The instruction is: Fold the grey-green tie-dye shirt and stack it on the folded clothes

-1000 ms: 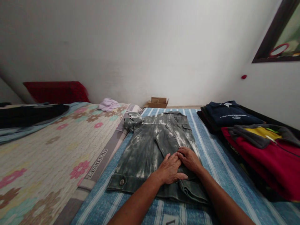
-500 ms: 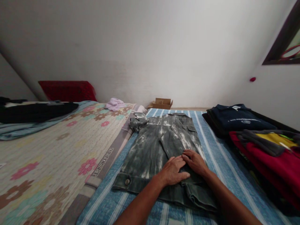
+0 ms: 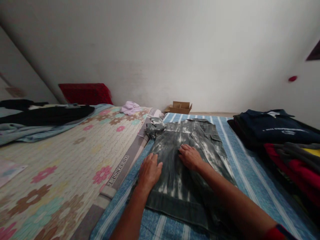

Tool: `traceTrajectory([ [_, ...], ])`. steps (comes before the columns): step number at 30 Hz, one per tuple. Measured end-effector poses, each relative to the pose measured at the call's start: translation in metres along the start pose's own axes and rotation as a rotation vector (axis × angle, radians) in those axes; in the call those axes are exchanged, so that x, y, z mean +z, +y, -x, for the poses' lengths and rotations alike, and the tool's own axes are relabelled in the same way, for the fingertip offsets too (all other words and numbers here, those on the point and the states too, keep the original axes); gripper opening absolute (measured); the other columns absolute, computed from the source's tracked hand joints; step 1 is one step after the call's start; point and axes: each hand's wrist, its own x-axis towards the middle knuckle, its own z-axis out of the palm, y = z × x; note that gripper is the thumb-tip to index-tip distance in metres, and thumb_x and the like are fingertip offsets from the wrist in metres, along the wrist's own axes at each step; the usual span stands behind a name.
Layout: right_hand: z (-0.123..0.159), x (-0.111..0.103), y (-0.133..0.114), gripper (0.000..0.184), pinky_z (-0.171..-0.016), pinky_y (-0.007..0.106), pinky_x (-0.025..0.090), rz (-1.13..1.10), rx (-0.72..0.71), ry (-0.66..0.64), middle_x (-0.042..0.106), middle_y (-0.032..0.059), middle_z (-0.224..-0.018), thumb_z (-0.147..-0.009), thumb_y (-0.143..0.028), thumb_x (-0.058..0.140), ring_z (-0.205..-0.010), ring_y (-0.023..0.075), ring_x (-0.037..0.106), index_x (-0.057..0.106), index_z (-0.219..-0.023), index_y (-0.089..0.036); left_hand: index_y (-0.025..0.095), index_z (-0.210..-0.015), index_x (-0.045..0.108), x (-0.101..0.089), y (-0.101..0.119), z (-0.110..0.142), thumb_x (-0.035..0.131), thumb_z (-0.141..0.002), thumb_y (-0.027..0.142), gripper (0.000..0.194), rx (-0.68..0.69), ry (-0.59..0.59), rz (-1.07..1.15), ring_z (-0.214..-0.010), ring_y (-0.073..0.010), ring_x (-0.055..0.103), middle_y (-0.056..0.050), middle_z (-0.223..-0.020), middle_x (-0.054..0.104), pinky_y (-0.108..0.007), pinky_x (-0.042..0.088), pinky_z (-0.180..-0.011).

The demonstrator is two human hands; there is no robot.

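Note:
A grey-green denim jacket with pale tie-dye blotches lies spread on a blue striped sheet. At its far left corner one sleeve is bunched up. My left hand rests along the jacket's left edge, fingers extended and thumb apart. Flat on the middle of the cloth lies my right hand, its fingers stretched out over the folded-in right sleeve, which my forearm partly covers. Neither hand shows a grip on the fabric.
Folded clothes stand stacked at the right, a navy shirt on one pile and red garments nearer. A floral mat spreads leftward, bearing dark clothes and a lilac cloth. A cardboard box sits by the wall.
My left hand has moved left from the jacket's right half to its left edge. My right hand has slid farther up and left over the sleeve. The view has turned slightly left.

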Motion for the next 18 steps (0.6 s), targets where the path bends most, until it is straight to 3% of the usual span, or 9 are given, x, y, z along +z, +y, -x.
traceTrajectory([
  [7, -0.005, 0.037, 0.001, 0.035, -0.105, 0.044, 0.025, 0.005, 0.025, -0.007, 0.038, 0.0106, -0.143, -0.095, -0.030, 0.036, -0.134, 0.0251, 0.028, 0.052, -0.123, -0.019, 0.015, -0.110, 0.059, -0.003, -0.024, 0.002, 0.054, -0.084, 0.031, 0.031, -0.216, -0.088, -0.105, -0.104, -0.0267, 0.058, -0.014, -0.108, 0.064, -0.032, 0.044, -0.084],
  [14, -0.004, 0.042, 0.004, 0.038, -0.105, 0.046, 0.026, 0.001, 0.030, 0.002, 0.039, 0.0105, -0.144, -0.095, -0.031, 0.035, -0.134, 0.0260, 0.029, 0.051, -0.127, -0.018, 0.014, -0.112, 0.058, -0.002, -0.037, -0.005, 0.053, -0.084, 0.034, 0.035, -0.399, -0.122, 0.010, -0.099, -0.0258, 0.062, -0.016, -0.107, 0.066, -0.029, 0.043, -0.076],
  [18, -0.004, 0.043, 0.004, 0.038, -0.104, 0.047, 0.026, 0.004, 0.030, 0.008, 0.038, 0.0109, -0.144, -0.095, -0.031, 0.035, -0.134, 0.0257, 0.029, 0.050, -0.128, -0.019, 0.018, -0.097, 0.063, 0.001, -0.047, -0.008, 0.054, -0.082, 0.037, 0.027, -0.418, -0.143, 0.051, -0.092, -0.0253, 0.064, -0.013, -0.099, 0.069, -0.028, 0.041, -0.069],
])
